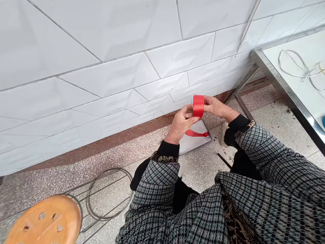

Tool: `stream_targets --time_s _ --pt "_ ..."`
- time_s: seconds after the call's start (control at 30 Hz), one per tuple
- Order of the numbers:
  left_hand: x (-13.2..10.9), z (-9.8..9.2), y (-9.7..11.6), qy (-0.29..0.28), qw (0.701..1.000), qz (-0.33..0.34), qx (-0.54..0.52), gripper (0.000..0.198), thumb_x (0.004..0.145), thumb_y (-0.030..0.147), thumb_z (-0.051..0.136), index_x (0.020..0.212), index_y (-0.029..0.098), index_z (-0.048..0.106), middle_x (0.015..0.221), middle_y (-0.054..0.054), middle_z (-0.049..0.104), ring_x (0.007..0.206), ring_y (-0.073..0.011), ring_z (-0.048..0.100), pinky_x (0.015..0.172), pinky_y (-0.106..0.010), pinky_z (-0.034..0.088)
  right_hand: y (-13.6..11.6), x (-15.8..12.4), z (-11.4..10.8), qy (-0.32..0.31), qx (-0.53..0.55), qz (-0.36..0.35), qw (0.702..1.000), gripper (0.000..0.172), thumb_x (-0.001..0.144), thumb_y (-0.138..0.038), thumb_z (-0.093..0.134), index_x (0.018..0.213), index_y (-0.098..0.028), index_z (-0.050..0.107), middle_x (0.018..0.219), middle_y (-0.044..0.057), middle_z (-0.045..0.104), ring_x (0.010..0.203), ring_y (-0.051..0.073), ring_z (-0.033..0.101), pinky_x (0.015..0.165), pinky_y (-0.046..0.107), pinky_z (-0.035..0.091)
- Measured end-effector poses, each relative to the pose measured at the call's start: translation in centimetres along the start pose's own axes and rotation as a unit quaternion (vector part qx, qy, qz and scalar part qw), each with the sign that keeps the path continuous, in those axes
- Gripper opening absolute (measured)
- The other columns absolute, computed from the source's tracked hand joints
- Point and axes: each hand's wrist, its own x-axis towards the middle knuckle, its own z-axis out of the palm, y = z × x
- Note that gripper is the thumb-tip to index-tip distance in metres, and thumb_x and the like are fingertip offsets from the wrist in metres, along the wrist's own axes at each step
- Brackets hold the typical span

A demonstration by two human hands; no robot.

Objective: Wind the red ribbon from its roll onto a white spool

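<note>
- Red ribbon [198, 106] is hanging in the air between the two hands, right of the scene's middle and in front of the wall; its long axis is running far to near, with a rounded end pointing toward the wall and the other end pointing back toward the wearer.
- At the near left, an orange stool seat [48, 220] with holes is showing, cut off by the lower edge of the view.
- Just right of it, metal rings [88, 200] are lying across thin rods.
- The left hand [180, 122] is pinching the ribbon between thumb and fingers at its left edge and near end.
- Below the hands, a white panel [191, 144] is lying between the feet, a corner pointing right; a red strip [196, 134] is running left to right across it. Whether this strip is joining the held ribbon is not clear, as the left hand is covering the place.
- The right hand [214, 106] is pinching the ribbon's right edge with its fingertips.
- Just right of the panel, a pale shoe [224, 134] is resting on the floor, and nearer, a dark stick [224, 160] is showing.
- At the far right, a metal-edged table [281, 79] is carrying a loose white cord [296, 51].
</note>
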Motion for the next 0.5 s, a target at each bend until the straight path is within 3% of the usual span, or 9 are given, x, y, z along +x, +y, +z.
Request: stream_targets --time_s 0.13,0.23,0.33,0.5 --pt "0.4 1.0 -1.0 0.072 0.997 0.010 -0.006 0.052 0.082 0.047 0.096 0.122 0.025 0.071 0.058 0.012 0.049 0.043 -0.0062 0.031 0.042 -0.024 0.023 0.9 0.7 -0.3 0.057 -0.018 0.016 0.998 0.015 0.089 -0.013 0.081 0.102 -0.019 0.077 0.080 -0.001 0.077 0.071 0.017 0.069 0.062 0.022 0.056" --pt "0.4 1.7 -1.1 0.130 0.991 0.041 0.003 0.041 0.085 0.053 0.092 0.103 0.023 0.070 0.058 0.011 0.050 0.045 -0.0059 0.030 0.043 -0.024 0.023 1.4 1.3 -0.7 0.089 -0.010 0.041 0.995 0.011 0.089 -0.013 0.080 0.097 -0.019 0.075 0.073 0.000 0.075 0.065 0.016 0.068 0.059 0.021 0.056" --pt "0.0 2.0 -0.7 0.118 0.991 0.068 0.005 0.045 0.084 0.061 0.092 0.090 0.023 0.069 0.058 0.009 0.048 0.045 -0.0056 0.028 0.043 -0.025 0.023 1.5 1.6 -0.8 0.095 0.003 0.060 0.994 0.012 0.090 -0.010 0.079 0.095 -0.019 0.073 0.074 0.002 0.076 0.063 0.016 0.069 0.058 0.021 0.058" --pt "-0.5 2.4 -1.0 0.089 0.993 0.072 -0.006 0.051 0.086 0.071 0.087 0.085 0.022 0.073 0.055 0.008 0.046 0.044 -0.0070 0.032 0.044 -0.025 0.026 0.8 1.0 -0.1 0.073 0.053 0.107 0.990 0.009 0.097 -0.012 0.078 0.097 -0.019 0.074 0.074 0.003 0.079 0.066 0.016 0.070 0.062 0.022 0.060"
